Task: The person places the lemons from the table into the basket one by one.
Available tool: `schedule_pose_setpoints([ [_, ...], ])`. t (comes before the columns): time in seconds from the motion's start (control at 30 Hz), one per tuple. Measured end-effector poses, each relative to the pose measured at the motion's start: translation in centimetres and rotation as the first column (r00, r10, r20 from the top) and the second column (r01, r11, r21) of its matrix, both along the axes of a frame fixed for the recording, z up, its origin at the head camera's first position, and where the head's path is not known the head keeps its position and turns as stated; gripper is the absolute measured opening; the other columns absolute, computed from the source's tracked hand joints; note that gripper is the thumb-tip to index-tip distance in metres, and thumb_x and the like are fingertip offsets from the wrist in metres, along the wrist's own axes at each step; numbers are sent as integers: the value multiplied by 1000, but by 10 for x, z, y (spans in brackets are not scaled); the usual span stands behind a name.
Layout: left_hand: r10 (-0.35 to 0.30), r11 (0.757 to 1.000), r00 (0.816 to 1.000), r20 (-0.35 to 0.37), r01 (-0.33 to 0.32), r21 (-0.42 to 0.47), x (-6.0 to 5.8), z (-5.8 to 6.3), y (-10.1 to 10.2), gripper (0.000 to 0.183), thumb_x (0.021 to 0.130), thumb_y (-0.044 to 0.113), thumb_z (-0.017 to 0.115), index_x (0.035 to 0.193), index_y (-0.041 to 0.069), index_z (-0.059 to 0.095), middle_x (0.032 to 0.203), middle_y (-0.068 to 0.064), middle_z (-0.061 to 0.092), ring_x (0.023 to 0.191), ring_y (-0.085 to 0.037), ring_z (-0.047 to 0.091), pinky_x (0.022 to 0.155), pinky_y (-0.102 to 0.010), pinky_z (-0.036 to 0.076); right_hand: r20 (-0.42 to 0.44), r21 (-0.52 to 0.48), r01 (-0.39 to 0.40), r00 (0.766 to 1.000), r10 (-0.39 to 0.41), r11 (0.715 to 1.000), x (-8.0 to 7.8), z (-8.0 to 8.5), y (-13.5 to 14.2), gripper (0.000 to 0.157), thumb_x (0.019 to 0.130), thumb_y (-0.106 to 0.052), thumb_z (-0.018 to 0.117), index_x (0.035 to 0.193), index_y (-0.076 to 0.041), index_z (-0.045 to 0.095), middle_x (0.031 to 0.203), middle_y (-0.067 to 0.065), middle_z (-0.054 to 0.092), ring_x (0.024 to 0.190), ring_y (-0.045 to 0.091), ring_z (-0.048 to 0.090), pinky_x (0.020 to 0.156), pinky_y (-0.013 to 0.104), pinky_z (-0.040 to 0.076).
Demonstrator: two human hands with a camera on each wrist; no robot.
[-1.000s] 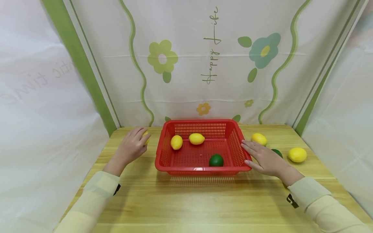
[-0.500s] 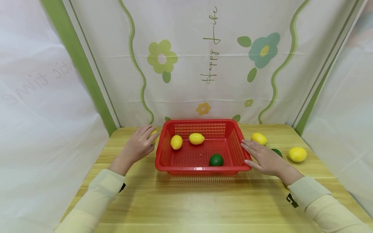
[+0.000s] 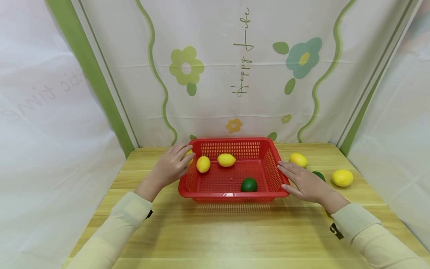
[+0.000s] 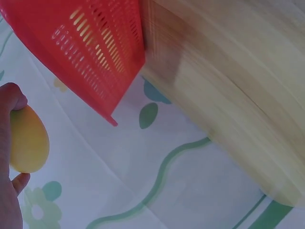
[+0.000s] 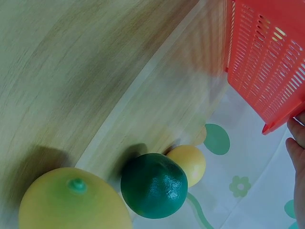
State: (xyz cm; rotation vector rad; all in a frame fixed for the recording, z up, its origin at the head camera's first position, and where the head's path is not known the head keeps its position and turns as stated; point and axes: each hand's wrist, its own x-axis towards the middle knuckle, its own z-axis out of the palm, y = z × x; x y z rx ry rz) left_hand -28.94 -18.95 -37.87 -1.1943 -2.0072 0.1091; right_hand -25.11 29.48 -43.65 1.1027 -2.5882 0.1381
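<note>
My left hand (image 3: 171, 166) holds a lemon (image 4: 31, 140) above the left rim of a red plastic basket (image 3: 231, 195). In the head view the fingers cover most of that lemon; the left wrist view shows it between thumb and fingers. Two lemons, one at the left (image 3: 203, 164) and one near the back (image 3: 226, 160), lie inside the basket. A dark green lime-like fruit (image 3: 249, 185) sits by its front wall. On the basket's right rim rests my right hand (image 3: 304, 183), its fingers extended.
Right of the basket, a lemon (image 3: 298, 160), a partly hidden green fruit (image 3: 319, 175) and another lemon (image 3: 342, 178) lie on the wooden table (image 3: 215, 235). A printed white curtain (image 3: 215, 108) hangs behind the table, with more fabric at both sides.
My left hand has moved right with the lemon, from beside the basket to over its left rim. The right hand and the basket have stayed in place.
</note>
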Motion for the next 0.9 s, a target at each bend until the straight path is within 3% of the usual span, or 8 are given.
schedule_pose_setpoints([
  [0.37,-50,999,998,-39,50,-10,-4,-1,22,47,71,9,83,113,-1,64,119,-22,62,112,-37,57,94,-46,50,-5,-6,-6,1000,6,1000,0,0,-1,64,95,-37,61,140,5,46,145,21,43,131,41,42,104,52,38],
  [0.63,-66,998,997,-45,65,-18,-6,-5,38,38,75,9,78,110,0,66,117,-21,64,111,-35,59,94,-43,50,-8,-8,-7,1000,7,1000,1,0,-1,64,95,-37,61,140,6,47,145,21,44,130,42,42,104,52,38],
  [0.9,-72,997,997,-5,71,-29,-5,-11,52,41,75,14,82,112,1,68,119,-20,63,114,-35,58,93,-43,51,-11,-13,-8,1000,8,1000,2,1,-2,64,94,-37,61,140,6,47,145,22,43,131,42,42,107,48,36],
])
